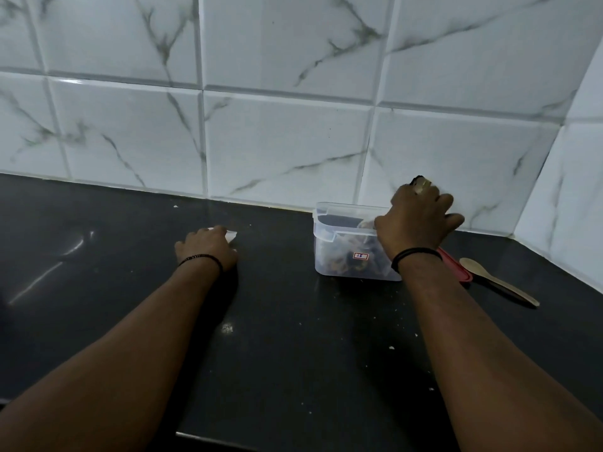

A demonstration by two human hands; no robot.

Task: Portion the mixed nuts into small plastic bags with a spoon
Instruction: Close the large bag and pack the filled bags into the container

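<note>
Reaching: the clear nut container [346,252] is entered by the right hand [419,220], grip hidden.
Left hand [207,247]: a small plastic bag [231,235] is pinched on the black counter [293,353].
Spoon: the wooden spoon [496,280] is laid right of the container.

Both my forearms reach forward, bare, each with a dark band at the wrist. My left hand [206,247] lies low, back up, fingers curled under and away from me — I can't see the fingertips clearly. My right hand [419,220] is raised higher, farther forward and off to the right, back toward me, knuckles bent, fingers spread and pointing down and away. A ring shows on one finger — the grip itself is hidden.
</note>
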